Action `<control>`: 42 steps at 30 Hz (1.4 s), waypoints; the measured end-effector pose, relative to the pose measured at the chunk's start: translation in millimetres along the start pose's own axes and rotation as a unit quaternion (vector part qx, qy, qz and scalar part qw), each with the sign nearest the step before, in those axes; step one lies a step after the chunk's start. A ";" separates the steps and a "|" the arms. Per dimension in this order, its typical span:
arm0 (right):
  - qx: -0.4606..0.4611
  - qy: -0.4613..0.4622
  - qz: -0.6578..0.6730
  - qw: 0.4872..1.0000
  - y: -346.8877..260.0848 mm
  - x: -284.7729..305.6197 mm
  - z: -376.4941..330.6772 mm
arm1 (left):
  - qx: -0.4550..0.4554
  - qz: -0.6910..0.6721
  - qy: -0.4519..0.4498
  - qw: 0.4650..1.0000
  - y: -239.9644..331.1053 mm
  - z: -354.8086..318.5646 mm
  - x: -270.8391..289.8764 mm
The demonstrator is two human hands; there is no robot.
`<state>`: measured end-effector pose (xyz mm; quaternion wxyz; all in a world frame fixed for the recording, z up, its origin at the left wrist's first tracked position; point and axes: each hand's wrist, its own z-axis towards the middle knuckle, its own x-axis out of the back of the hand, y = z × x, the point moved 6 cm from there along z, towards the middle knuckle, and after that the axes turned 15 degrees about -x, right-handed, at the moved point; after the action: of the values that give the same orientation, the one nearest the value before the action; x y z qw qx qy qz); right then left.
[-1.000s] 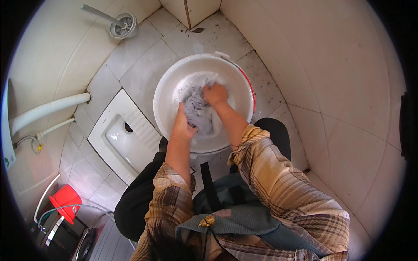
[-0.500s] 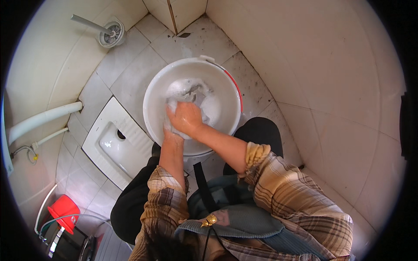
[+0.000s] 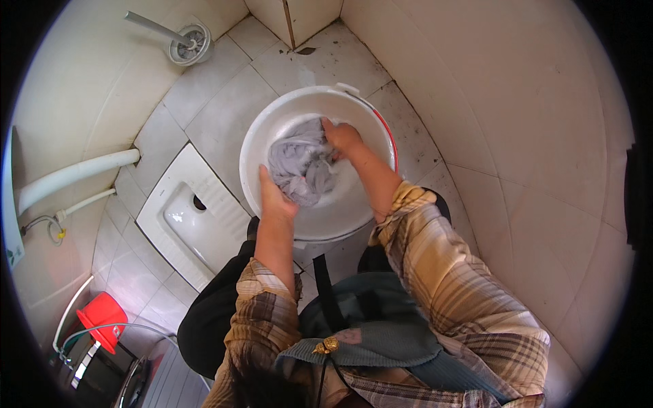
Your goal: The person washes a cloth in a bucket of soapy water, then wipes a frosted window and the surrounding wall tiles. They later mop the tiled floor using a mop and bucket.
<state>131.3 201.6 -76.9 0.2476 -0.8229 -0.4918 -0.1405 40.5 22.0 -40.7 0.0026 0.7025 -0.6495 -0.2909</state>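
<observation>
A large white bucket [image 3: 254,139] stands on the floor in front of me. Inside it is a wet, crumpled grey cloth [image 3: 294,158], bunched up above the bottom. My left hand [image 3: 277,198] grips the cloth's lower left side, its thumb pointing up and its other fingers tucked behind the fabric. At the upper right of the bundle, my right hand [image 3: 344,139] holds the fabric between thumb and fingers; some of its fingertips are hidden.
Left of the bucket, a white squat toilet [image 3: 178,216] is set in the tiled floor. A toilet brush in a holder [image 3: 190,46] is at the far left wall. White pipes [image 3: 78,178] run along that wall. A red bucket [image 3: 103,319] is at lower left.
My hands were pressed together over the cloth amid suds; now they are apart, spreading the grey bundle between them. My right hand has moved away and to the right. The view has shifted slightly.
</observation>
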 end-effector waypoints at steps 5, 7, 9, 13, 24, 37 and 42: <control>0.123 -0.091 0.122 0.981 -4.6 -57.8 -27.2 | 0.009 0.076 0.002 0.997 -12.1 0.2 -4.1; 0.197 -0.202 0.042 0.958 -25.3 -62.5 -82.0 | 0.015 0.062 0.032 0.997 -4.5 -4.5 -5.0; 0.232 -0.121 -0.103 0.960 -29.9 -63.7 -112.2 | 0.038 0.009 0.002 0.999 -0.5 1.0 -3.6; 0.258 -0.043 -0.112 0.959 -35.2 -19.8 -179.4 | 0.002 0.024 -0.143 0.989 0.3 -12.2 -24.1; 0.155 0.112 -0.021 0.981 -54.4 -25.6 -86.5 | -0.083 0.145 -0.072 0.983 -12.1 -4.2 -17.1; 0.140 -0.015 -0.019 0.990 22.3 -79.5 54.3 | 0.015 0.176 0.046 0.983 -13.8 -1.0 -8.9; 0.226 -0.107 -0.096 0.963 -32.1 -55.5 -133.7 | -0.009 0.025 0.041 0.999 -5.4 17.6 22.6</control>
<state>78.3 100.2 17.5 0.3588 -0.7047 -0.6108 0.0405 37.9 8.8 -66.6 0.0428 0.6971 -0.6638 -0.2675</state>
